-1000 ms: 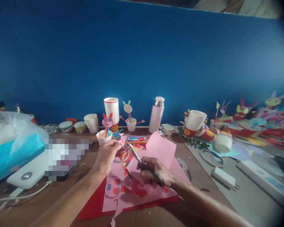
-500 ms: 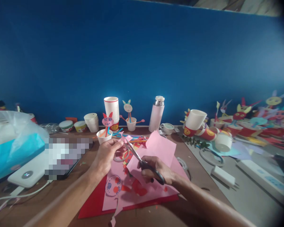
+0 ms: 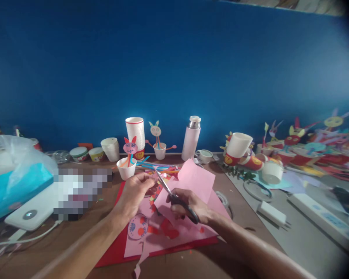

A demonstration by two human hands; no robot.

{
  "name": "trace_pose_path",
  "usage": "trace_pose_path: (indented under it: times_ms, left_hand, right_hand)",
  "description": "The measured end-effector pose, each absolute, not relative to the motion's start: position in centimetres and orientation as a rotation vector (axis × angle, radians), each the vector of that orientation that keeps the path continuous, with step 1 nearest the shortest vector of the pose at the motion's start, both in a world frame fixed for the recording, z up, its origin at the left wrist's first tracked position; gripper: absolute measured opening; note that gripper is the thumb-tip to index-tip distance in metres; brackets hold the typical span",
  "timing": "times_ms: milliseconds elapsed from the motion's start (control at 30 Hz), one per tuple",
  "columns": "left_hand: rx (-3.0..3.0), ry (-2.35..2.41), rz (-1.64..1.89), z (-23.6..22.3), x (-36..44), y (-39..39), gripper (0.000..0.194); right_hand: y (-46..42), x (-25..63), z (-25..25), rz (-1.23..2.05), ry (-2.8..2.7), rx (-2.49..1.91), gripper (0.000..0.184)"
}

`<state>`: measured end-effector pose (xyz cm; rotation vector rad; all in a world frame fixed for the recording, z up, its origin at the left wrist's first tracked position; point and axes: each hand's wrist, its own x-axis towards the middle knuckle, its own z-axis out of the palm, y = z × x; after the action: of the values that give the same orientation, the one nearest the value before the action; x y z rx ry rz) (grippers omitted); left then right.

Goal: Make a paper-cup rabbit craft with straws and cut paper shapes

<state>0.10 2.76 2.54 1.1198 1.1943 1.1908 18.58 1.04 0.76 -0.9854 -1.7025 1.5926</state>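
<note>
My right hand [image 3: 189,202] is wrapped round the dark handles of a pair of scissors [image 3: 164,181], whose blades point up and to the left. Pinched in my left hand [image 3: 137,190] is a small piece of pink paper, largely hidden by the fingers and by the blades that reach it. Below both hands lie larger pink sheets [image 3: 199,179] on red paper [image 3: 112,248]. A round pink paper face [image 3: 138,226] with drawn eyes and orange cheeks rests there, beside red cut pieces [image 3: 170,228].
Paper-cup figures [image 3: 126,168] stand behind my hands, with stacked cups [image 3: 135,130] and a thermos [image 3: 191,139]. A power bank [image 3: 29,213] and cables lie left. On the right are a power strip [image 3: 322,221], a white charger [image 3: 272,214] and more cup figures.
The scissor blades now sit closer to my left fingers, and the pink piece shows less. Both hands have shifted only slightly; the whole view has moved a little.
</note>
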Motion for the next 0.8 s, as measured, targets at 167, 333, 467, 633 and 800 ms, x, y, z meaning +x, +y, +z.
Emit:
trace_pose_path:
  times_ms: [167, 333, 467, 633, 800]
  left_hand:
    - [1.15, 1.209, 1.174, 2.5, 0.6, 2.5, 0.011]
    - [1.146, 1.191, 1.174, 2.6, 0.9, 2.2, 0.012]
    - [1.119, 1.185, 1.146, 2.7, 1.1, 2.0, 0.011]
    - [1.111, 1.188, 1.138, 2.7, 1.3, 1.9, 0.01]
    - [1.108, 1.195, 1.125, 2.9, 1.4, 1.8, 0.009]
  right_hand:
    - [1.2, 18.6, 0.6, 1.596, -1.71, -0.962, 0.023]
    - [1.2, 18.6, 0.1, 1.638, -1.672, -0.888, 0.024]
    - [1.1, 18.5, 0.2, 1.621, -1.678, -0.906, 0.024]
    - [1.2, 18.5, 0.2, 1.589, -1.693, -0.914, 0.022]
    - [1.2, 18.4, 0.1, 1.618, -1.669, -0.912, 0.025]
